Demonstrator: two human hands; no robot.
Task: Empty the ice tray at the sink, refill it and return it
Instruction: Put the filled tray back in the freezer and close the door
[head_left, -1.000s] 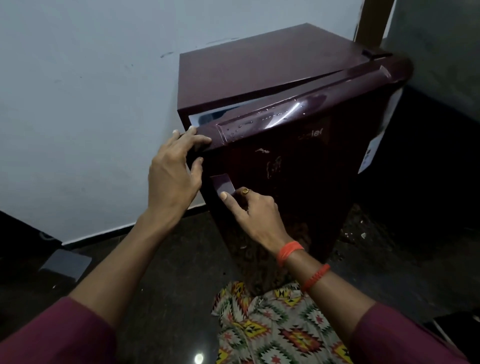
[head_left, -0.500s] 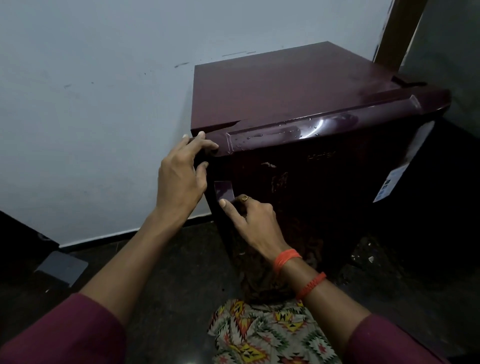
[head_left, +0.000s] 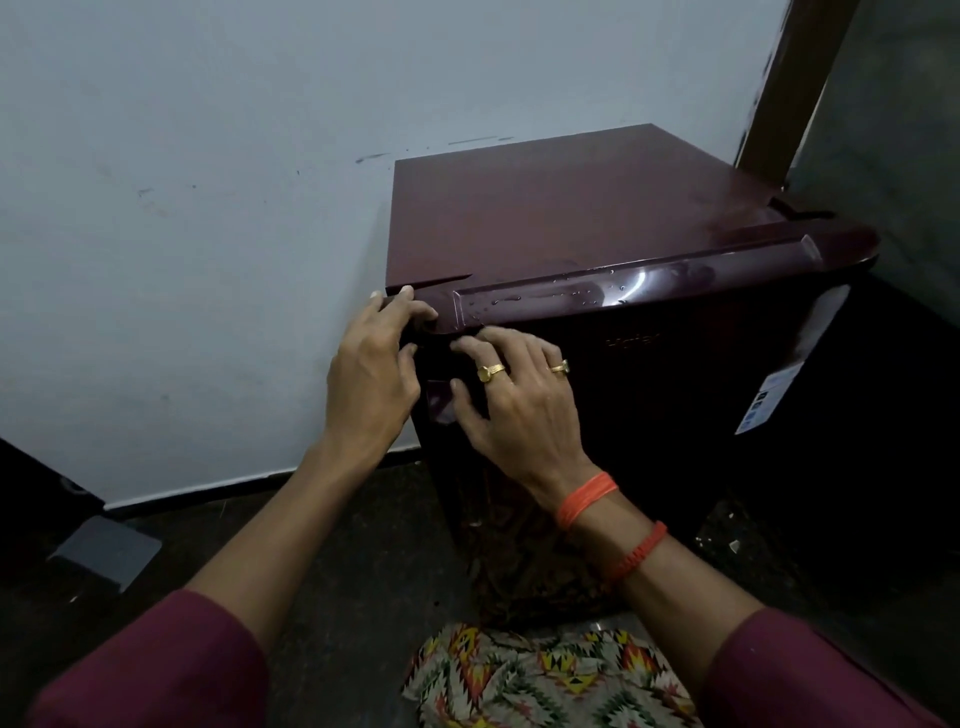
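Small maroon fridge (head_left: 571, 218) stands on the floor (head_left: 363, 545), at the floor's far edge, against the wall (head_left: 208, 208). Its door (head_left: 675, 405) looks shut or very nearly so; we cannot make out a gap at the seam.

Left hand (head_left: 371, 374): fingers curled over the door's top free corner, gripping it. Right hand (head_left: 519, 405): spread and fairly flat on the door front just under the top trim (head_left: 649, 283), holding nothing.

Ice tray: not in view and in neither hand. We judge it sits behind the door.

Step in hand, as we read it: working the door at its free corner, opening or seating, we cannot tell which.

To do it well:
- Droplets (head_left: 571, 297) lie on the trim, so we grip the corner edge rather than the wet gloss.
- We act at the free corner, far from the hinge.
- A small fridge may skid on the floor, so the flat right hand should steady it.
- We keep fingers out of the seam.
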